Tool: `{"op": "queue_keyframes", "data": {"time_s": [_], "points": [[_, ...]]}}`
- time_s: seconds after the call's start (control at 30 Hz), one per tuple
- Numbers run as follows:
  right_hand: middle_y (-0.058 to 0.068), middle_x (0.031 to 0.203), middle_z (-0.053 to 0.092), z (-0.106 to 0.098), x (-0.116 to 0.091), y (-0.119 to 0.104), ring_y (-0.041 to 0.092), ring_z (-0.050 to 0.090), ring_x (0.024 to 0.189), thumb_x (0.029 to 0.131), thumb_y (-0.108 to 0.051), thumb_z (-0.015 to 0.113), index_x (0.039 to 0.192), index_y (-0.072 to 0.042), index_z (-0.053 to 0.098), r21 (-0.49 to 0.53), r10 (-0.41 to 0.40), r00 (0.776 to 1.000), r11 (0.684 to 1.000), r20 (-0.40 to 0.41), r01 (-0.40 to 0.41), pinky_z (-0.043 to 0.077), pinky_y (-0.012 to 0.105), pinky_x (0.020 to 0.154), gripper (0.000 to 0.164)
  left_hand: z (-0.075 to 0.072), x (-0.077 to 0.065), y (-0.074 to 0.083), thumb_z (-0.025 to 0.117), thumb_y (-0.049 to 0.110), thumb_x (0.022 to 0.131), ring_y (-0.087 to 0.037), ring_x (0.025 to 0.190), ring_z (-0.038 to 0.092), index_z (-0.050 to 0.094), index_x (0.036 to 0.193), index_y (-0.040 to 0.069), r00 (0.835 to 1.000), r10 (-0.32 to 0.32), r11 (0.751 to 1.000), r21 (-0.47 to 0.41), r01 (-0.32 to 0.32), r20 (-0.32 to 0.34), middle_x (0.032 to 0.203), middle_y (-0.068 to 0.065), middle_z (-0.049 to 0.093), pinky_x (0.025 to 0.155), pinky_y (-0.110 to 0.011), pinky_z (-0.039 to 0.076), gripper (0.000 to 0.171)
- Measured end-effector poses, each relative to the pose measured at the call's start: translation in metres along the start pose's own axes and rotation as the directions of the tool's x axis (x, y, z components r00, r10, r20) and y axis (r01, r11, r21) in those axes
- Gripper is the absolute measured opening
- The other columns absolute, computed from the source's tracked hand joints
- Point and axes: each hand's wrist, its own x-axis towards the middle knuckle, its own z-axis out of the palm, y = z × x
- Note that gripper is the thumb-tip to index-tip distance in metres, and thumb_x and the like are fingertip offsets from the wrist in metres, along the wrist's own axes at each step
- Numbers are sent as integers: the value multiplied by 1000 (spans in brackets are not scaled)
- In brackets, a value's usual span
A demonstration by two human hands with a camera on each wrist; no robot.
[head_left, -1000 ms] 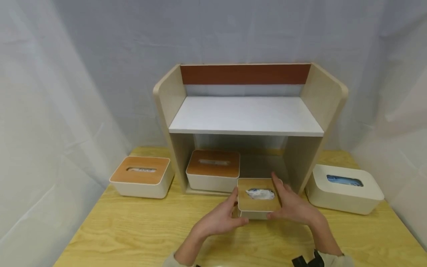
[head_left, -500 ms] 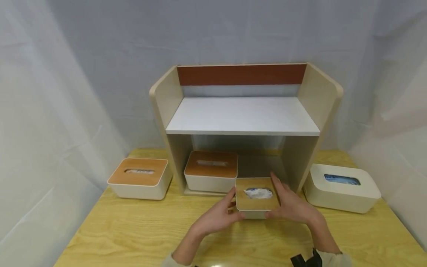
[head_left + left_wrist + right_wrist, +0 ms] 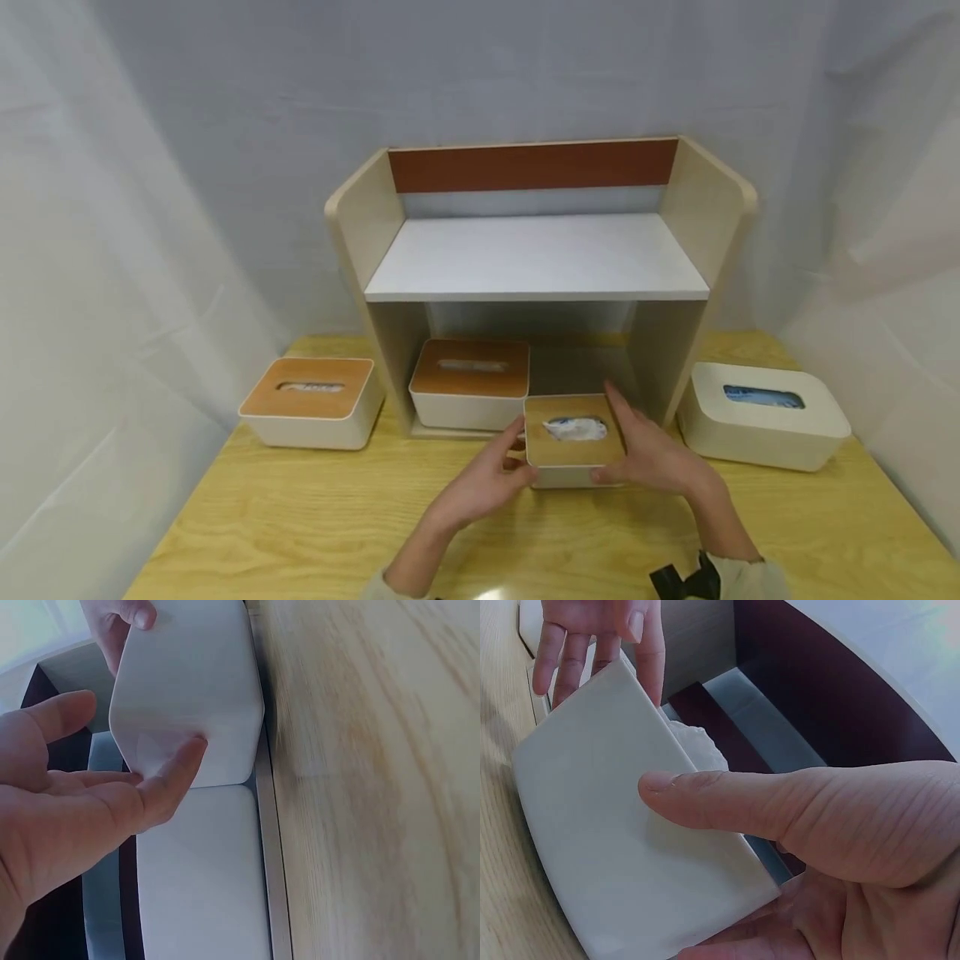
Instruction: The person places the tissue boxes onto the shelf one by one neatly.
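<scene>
A small white tissue box (image 3: 564,477) with a light wood lid and white tissue in its slot stands at the front of the shelf's lower compartment, on the right. My right hand (image 3: 651,452) grips its right end, thumb on the front face and fingers along the side. At the left end is my left hand (image 3: 480,483), its fingers fairly straight. In the left wrist view, a fingertip touches the box (image 3: 187,682) near its end while the left thumb (image 3: 71,712) stands off it. Left of this box, a larger tissue box (image 3: 471,408) with a darker wood lid sits inside the compartment.
The two-level shelf unit (image 3: 536,258) stands at the back of the wooden table (image 3: 300,517). Left of it is another wood-lidded tissue box (image 3: 307,429); to the right, an all-cream tissue box (image 3: 765,437) with a blue pack inside. Pale curtains (image 3: 525,75) hang behind.
My left thumb has drawn back leftward from the small tissue box's front face. The right hand keeps its hold, and the box stays about where it was against the shelf. The head view shifts slightly.
</scene>
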Motion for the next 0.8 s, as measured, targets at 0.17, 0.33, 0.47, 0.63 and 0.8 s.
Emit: {"op": "queue_keyframes", "data": {"time_s": [0.17, 0.33, 0.47, 0.63, 0.8], "points": [[33, 156, 23, -2, 0, 0, 51, 39, 135, 75, -44, 85, 158, -2, -3, 16, 40, 999, 999, -6, -40, 37, 62, 106, 128, 1, 0, 0, 62, 16, 97, -41, 124, 52, 18, 156, -1, 1000, -15, 999, -39, 15, -7, 146, -29, 39, 94, -46, 52, 76], [37, 150, 32, -4, 0, 2, 47, 52, 125, 77, -46, 84, 158, -1, -2, 45, 103, 994, 994, -25, -102, 44, 59, 100, 126, 3, 2, -1, 61, 13, 98, -44, 131, 47, 23, 154, 1, 1000, 0, 997, -72, 0, -1, 151, -28, 34, 99, -50, 49, 69], [38, 150, 32, -3, 1, 3, 50, 48, 127, 78, -46, 83, 158, -2, -2, 70, 142, 990, 988, -27, -139, 43, 60, 100, 124, 3, 2, -3, 60, 10, 98, -46, 131, 45, 23, 154, 0, 1000, 20, 997, -75, -20, 2, 152, -29, 34, 100, -50, 48, 68], [38, 151, 29, -3, 2, 4, 52, 42, 131, 78, -49, 81, 158, -1, 0, 95, 161, 986, 983, -53, -155, 40, 63, 101, 124, 1, 3, -3, 61, 11, 97, -41, 122, 54, 22, 155, 1, 999, 35, 999, -2, -35, 21, 142, -29, 44, 96, -45, 52, 71], [37, 154, 24, -4, 3, 3, 52, 40, 133, 80, -51, 79, 157, 1, 0, 130, 181, 981, 977, -66, -171, 41, 63, 100, 122, 0, 3, -1, 61, 14, 98, -37, 117, 58, 21, 155, -2, 999, 5, 1000, 3, -5, 38, 137, -26, 48, 91, -42, 54, 71]]}}
